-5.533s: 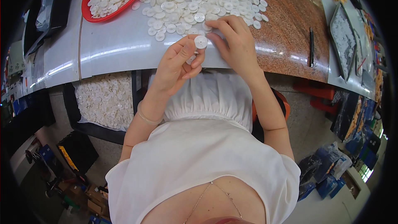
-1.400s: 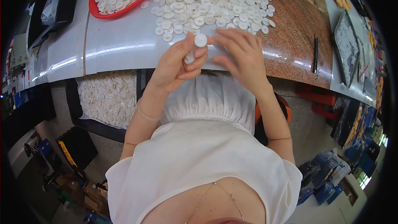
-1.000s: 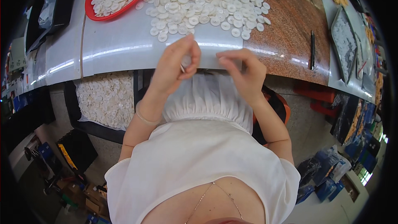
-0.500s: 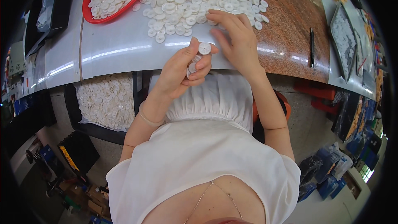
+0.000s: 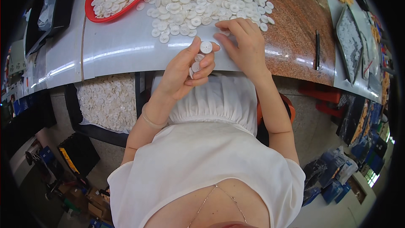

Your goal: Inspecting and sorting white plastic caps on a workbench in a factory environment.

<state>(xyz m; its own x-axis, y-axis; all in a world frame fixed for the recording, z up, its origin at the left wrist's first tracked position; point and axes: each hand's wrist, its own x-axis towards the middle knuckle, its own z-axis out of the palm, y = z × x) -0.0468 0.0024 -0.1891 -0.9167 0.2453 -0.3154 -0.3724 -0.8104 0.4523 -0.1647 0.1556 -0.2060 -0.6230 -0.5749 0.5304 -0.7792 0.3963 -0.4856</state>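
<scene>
My left hand (image 5: 183, 65) is closed around several small white round plastic discs. One white disc (image 5: 206, 47) sits at the fingertips by the thumb, its flat face up. More discs (image 5: 196, 66) show between the curled fingers. To its right, just off the near edge of the pile, my right hand (image 5: 245, 44) has thumb and forefinger bent around another whitish disc (image 5: 225, 32), partly hidden by the fingers. A large loose pile of the same discs (image 5: 198, 0) lies on the table beyond both hands.
A red basin (image 5: 89, 10) of discs stands at the back left of the grey table (image 5: 122, 55). Below the table's edge on the left is a black crate (image 5: 90, 131) of discs. A black pen (image 5: 317, 50) and a tray of white pieces (image 5: 349, 44) lie to the right.
My right hand has drawn back slightly from the pile toward me, with a disc now between its fingers. My left hand keeps its discs and has barely moved.
</scene>
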